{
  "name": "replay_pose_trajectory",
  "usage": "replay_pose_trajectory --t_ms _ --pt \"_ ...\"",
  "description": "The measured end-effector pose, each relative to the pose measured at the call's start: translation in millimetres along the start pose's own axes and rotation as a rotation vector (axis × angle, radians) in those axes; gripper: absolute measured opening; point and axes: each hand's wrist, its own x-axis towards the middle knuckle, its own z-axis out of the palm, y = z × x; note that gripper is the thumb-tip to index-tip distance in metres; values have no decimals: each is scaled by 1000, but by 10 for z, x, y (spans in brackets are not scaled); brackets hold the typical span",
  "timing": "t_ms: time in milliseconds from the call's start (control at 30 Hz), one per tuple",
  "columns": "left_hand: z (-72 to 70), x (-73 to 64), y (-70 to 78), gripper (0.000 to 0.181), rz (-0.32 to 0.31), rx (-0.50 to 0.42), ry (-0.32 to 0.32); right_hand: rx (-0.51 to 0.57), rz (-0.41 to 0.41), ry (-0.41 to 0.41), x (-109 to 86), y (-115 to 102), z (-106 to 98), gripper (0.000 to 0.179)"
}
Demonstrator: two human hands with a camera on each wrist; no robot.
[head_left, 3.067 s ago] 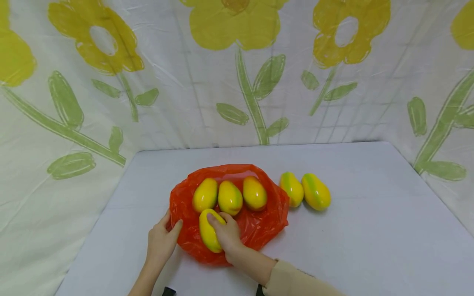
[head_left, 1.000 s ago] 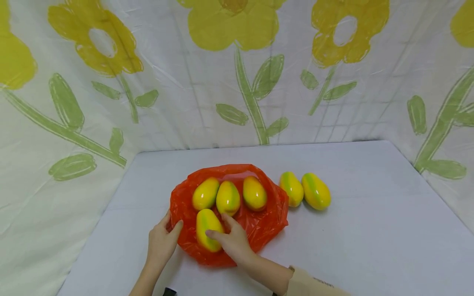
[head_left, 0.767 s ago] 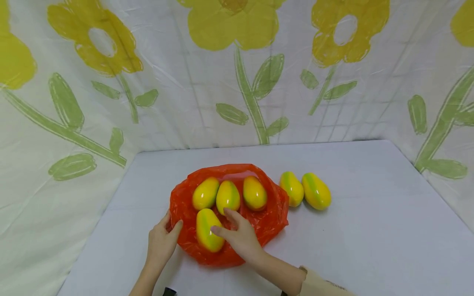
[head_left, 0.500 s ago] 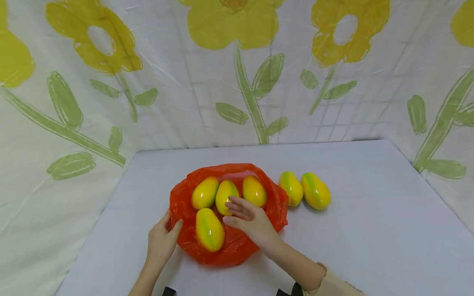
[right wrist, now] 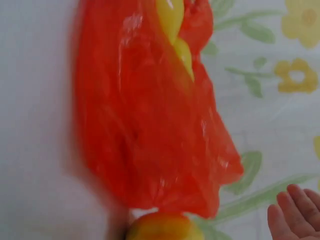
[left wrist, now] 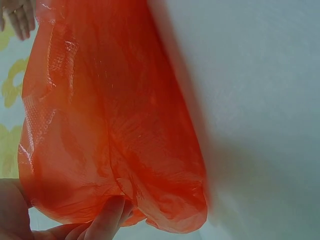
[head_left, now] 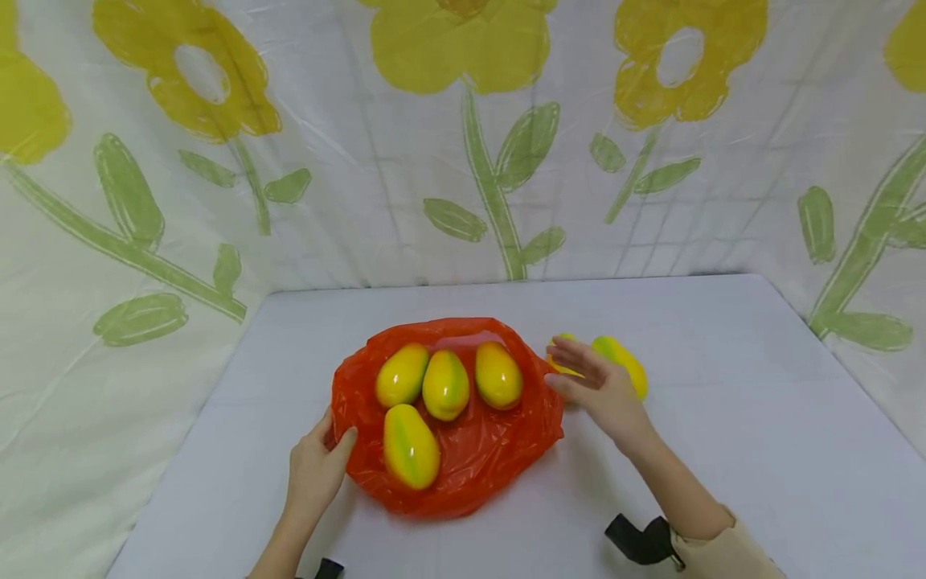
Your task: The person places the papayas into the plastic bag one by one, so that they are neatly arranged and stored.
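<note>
A red plastic bag (head_left: 499, 458) lies with its mouth spread wide on the table. Several yellow mangoes with green streaks sit inside: three towards the back, among them the middle mango (head_left: 445, 386), and a front mango (head_left: 411, 447). My left hand (head_left: 314, 470) grips the bag's left rim, thumb on the inner side, fingers outside. Beyond the bag's right edge, my right hand (head_left: 611, 402) reaches over two loose mangoes with its fingers extended, holding nothing. It largely covers the nearer mango (head_left: 563, 367); the farther mango (head_left: 628, 366) shows behind it.
A white-covered table (head_left: 760, 450) spreads to the right and in front. Behind it hangs a pale cloth (head_left: 347, 201) printed with yellow flowers. A black camera mount (head_left: 640, 540) sits at my right wrist, and part of another mount (head_left: 329, 569) shows below the left.
My right hand has let go of the front mango, leaving it in the bag, and has moved right to the loose mangoes. My left hand stays on the rim.
</note>
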Motion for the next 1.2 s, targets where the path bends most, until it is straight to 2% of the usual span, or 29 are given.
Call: replay_pose_trajectory --t_ms 200,333,433,533,667,867,1200 --pt "-7 15 12 54 4 3 -3 -308 72 153 79 192 -412 61" --pt "-8 19 22 55 3 4 -9 -409 160 196 138 341 -634 70" --pt "-7 19 24 55 3 4 -10 -392 253 193 187 470 -749 77" --pt "-7 14 26 54 3 5 -4 -320 337 185 239 581 -800 82" --pt "-6 9 26 54 7 3 1 -238 410 181 309 675 -812 87" --pt "-5 9 19 54 1 0 -1 -174 436 200 345 773 -791 95" --pt "-1 2 5 54 -6 -5 7 -180 449 209 378 808 -721 93"
